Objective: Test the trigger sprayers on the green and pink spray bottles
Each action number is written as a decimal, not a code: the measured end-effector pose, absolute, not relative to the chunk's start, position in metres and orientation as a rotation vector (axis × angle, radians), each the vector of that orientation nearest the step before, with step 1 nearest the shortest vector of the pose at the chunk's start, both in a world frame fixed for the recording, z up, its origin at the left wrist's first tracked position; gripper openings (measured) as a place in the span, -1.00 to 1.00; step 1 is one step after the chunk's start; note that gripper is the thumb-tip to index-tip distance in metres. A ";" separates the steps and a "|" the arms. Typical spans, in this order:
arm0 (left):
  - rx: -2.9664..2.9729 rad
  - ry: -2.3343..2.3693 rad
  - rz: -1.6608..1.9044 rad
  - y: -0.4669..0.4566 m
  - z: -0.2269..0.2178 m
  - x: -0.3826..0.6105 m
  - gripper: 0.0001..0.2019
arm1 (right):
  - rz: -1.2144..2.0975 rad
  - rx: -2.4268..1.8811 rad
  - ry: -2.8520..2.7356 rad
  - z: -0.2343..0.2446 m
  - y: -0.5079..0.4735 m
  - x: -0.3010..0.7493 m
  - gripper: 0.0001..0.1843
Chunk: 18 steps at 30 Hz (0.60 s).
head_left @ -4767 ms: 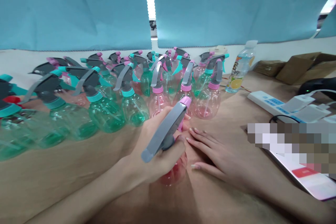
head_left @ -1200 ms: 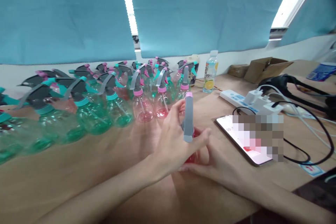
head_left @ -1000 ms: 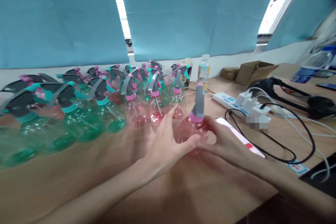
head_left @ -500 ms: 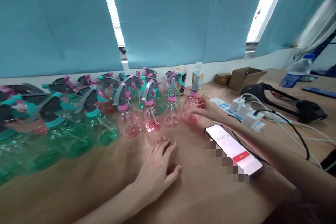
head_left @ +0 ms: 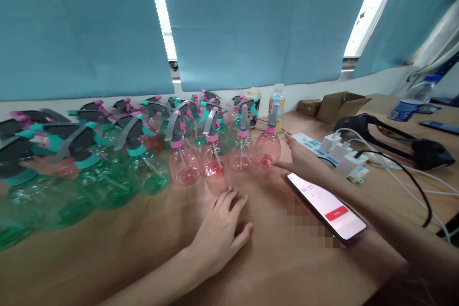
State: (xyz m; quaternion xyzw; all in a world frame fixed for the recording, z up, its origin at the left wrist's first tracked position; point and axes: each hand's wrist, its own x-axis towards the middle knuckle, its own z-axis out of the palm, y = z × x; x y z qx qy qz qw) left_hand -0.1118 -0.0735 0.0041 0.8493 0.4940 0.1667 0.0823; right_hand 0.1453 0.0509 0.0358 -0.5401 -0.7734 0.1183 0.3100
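Note:
My left hand (head_left: 224,227) rests on the table with its fingers spread, holding nothing, in front of the pink spray bottles. My right hand (head_left: 301,160) is beside the rightmost pink spray bottle (head_left: 268,147), with thumb and fingers apart; the thumb tip comes close to the bottle's base. That bottle stands upright with a pink collar and grey trigger. To its left stand another pink spray bottle (head_left: 241,153), a third pink bottle (head_left: 214,158) and a fourth pink bottle (head_left: 184,165). Green spray bottles (head_left: 107,184) with turquoise collars fill the left side.
A phone (head_left: 332,208) showing a timer lies under my right forearm. Behind it are a power strip (head_left: 308,142) with white chargers and cables, a black strap-like object (head_left: 387,134) and an open cardboard box (head_left: 340,107). A drink bottle (head_left: 278,100) stands by the wall.
My right hand has let go of the rightmost pink spray bottle and moved off to its right. My left hand stays on the table. The view has shifted slightly.

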 end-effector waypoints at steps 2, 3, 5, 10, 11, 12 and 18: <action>2.535 1.474 0.536 -0.079 0.010 -0.121 -0.58 | 0.270 -1.436 -2.089 0.041 0.023 0.142 -0.12; 2.529 1.477 0.549 -0.083 0.014 -0.127 -0.59 | 0.210 -1.441 -2.164 0.044 0.009 0.138 -0.18; 2.498 1.502 0.569 -0.092 0.021 -0.143 -0.61 | 0.168 -1.425 -2.288 0.050 -0.016 0.123 -0.31; 2.322 1.671 0.607 -0.125 0.029 -0.199 -0.70 | 0.465 -0.954 -2.630 0.063 -0.051 0.046 -0.59; 2.290 1.697 0.621 -0.133 0.029 -0.212 -0.71 | 0.554 -0.883 -2.629 0.064 -0.055 0.026 -0.64; 2.257 1.724 0.637 -0.142 0.029 -0.225 -0.72 | 0.651 -0.797 -2.619 0.065 -0.058 0.005 -0.68; 1.923 2.021 0.866 -0.198 0.031 -0.311 -0.76 | 0.969 -0.436 -2.568 0.056 -0.074 -0.121 -0.76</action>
